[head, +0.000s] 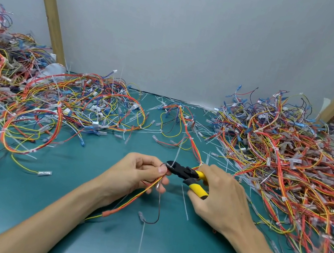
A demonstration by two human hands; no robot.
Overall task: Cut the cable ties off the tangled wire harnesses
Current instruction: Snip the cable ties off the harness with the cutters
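My left hand (142,173) pinches a thin harness of red, orange and yellow wires (134,198) that trails down to the green mat. My right hand (220,197) grips yellow-handled cutters (189,174). Their black jaws point left and close around a white cable tie (176,156) on the harness, right beside my left thumb. The tie's tail sticks up and away. From the cutters the harness runs on, up toward the far middle of the mat (185,129).
A large heap of tied harnesses (35,91) fills the left side, and another heap (293,160) covers the right. Cut white tie pieces (185,204) lie scattered on the green mat (86,179). A grey wall with wooden posts stands behind.
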